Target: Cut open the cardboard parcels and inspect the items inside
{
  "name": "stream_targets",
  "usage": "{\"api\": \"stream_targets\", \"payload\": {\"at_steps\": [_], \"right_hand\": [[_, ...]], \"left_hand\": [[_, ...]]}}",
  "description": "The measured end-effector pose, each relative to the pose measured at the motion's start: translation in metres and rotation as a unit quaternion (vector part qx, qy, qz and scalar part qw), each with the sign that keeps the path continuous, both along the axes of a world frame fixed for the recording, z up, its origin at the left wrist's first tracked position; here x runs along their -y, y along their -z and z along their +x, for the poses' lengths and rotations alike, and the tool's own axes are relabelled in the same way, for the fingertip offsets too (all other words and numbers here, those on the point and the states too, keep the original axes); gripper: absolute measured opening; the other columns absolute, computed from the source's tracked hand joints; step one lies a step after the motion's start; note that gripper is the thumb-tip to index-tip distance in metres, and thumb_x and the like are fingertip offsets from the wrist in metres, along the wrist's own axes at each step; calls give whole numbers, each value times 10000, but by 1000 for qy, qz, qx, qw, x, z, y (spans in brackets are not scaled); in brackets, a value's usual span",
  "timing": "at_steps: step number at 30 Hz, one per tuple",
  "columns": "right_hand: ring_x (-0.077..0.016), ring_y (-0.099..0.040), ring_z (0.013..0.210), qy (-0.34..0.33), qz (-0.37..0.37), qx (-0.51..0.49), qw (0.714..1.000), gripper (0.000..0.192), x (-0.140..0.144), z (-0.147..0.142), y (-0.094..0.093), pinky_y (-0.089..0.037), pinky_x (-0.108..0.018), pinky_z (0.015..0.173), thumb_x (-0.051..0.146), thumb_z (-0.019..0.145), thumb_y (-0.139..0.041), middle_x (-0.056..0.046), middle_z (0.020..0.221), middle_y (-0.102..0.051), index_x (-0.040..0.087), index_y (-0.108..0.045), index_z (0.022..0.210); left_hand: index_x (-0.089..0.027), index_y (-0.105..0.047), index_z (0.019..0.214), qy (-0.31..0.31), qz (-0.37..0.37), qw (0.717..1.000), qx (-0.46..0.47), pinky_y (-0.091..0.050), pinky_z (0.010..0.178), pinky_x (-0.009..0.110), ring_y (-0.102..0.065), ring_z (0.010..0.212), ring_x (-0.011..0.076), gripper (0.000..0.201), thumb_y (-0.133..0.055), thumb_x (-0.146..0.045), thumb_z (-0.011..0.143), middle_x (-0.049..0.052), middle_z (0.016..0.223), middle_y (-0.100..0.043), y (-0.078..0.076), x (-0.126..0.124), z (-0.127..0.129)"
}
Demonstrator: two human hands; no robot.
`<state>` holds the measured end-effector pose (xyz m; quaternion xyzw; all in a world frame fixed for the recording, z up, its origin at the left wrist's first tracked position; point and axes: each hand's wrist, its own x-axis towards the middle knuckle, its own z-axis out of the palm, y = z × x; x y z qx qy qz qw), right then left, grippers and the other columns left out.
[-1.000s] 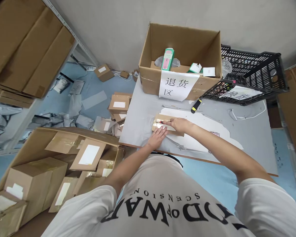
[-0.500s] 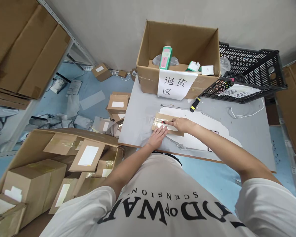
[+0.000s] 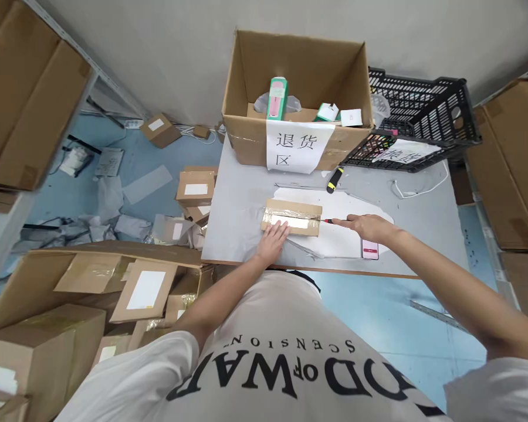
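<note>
Parcel packing room: cardboard boxes [image 3: 48, 328] everywhere, labelled returns carton [image 3: 297, 94].

The right hand [image 3: 366, 226] hides most of the red-tipped tool [image 3: 329, 221] — its blade too small to tell — and, at five o'clock, part of the phone [image 3: 370, 251].

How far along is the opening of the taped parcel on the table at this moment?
Done: the cutter in the right hand sits just past the right end of the flat taped parcel, off the tape strip. In hand: the left hand presses the parcel's near edge onto the table. Left: the flaps lie closed; whether the tape is cut through cannot be told, and nothing is out yet.
</note>
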<state>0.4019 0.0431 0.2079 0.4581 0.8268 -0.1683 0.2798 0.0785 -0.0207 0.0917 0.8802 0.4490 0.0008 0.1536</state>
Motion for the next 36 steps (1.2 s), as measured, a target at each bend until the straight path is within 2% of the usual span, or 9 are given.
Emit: {"api": "stream_targets", "payload": {"at_steps": [5, 8, 13, 17, 21, 25, 30, 33, 36], "right_hand": [[-186, -616, 727, 56, 5, -36, 998, 813, 17, 32, 0, -408, -298, 635, 16, 714, -394, -58, 1052, -602, 419, -297, 1413], [-197, -606, 814, 117, 43, -91, 988, 745, 36, 42, 12, -438, -305, 680, 89, 781, -383, -58, 1092, -574, 394, -229, 1443], [-238, -577, 886, 278, 139, -132, 941, 630, 76, 24, 66, -482, -344, 711, 245, 888, -302, -110, 1109, -520, 249, -109, 1488], [-218, -581, 867, 365, 154, -146, 907, 630, 95, -4, 119, -494, -336, 727, 189, 870, -286, -125, 1146, -481, 232, -146, 1483], [-246, -539, 1040, 426, 170, -89, 884, 602, 99, -25, 154, -461, -380, 843, 197, 869, -286, -157, 1273, -412, 206, -201, 1465], [-291, -563, 973, 450, 169, -35, 876, 584, 95, -40, 164, -482, -433, 763, 220, 870, -235, -221, 1210, -482, 131, -194, 1446], [-284, -586, 830, 408, 210, -19, 888, 618, 93, -53, 165, -496, -422, 653, 172, 842, -205, -183, 1050, -551, 178, -129, 1455], [-295, -581, 903, 436, 212, -21, 874, 614, 95, -55, 173, -497, -435, 677, 200, 846, -226, -186, 1097, -530, 198, -141, 1454], [-330, -508, 1106, 493, 194, -45, 847, 597, 97, -53, 180, -465, -484, 803, 277, 857, -291, -216, 1267, -436, 182, -214, 1441]], "left_hand": [[-138, -173, 1462, 6, 5, 1000, -1, -131, 1124, 469, -75, 1420, 273, 796, -498, -199, 737, 84, 1545, -141, -3, 0, -1], [-140, -180, 1459, 11, 2, 1000, 3, -131, 1123, 473, -74, 1420, 278, 783, -509, -232, 754, 94, 1543, -148, -4, 0, -2], [-156, -227, 1447, 11, -2, 1000, 17, -153, 1121, 472, -117, 1415, 282, 738, -525, -270, 782, 105, 1529, -202, -6, -3, -2], [-164, -315, 1412, -3, 0, 999, 40, -177, 1115, 476, -194, 1397, 281, 633, -501, -306, 824, 108, 1495, -296, -9, -7, -1], [-155, -390, 1366, -12, -9, 999, 50, -226, 1103, 460, -246, 1382, 262, 552, -482, -316, 846, 106, 1467, -354, -13, -10, -2], [-163, -413, 1349, -5, -22, 998, 50, -266, 1089, 449, -272, 1374, 247, 537, -501, -311, 840, 107, 1461, -364, -17, -11, -5], [-161, -420, 1346, -16, -46, 995, 85, -294, 1084, 436, -318, 1357, 224, 521, -497, -287, 847, 118, 1435, -401, -20, -16, -11], [-161, -467, 1310, -41, -61, 988, 139, -327, 1074, 423, -382, 1322, 215, 473, -490, -283, 853, 116, 1395, -457, -21, -18, -13], [-157, -540, 1244, -83, -86, 970, 211, -361, 1062, 413, -450, 1273, 223, 423, -505, -293, 845, 112, 1340, -519, -21, -19, -14]]}}
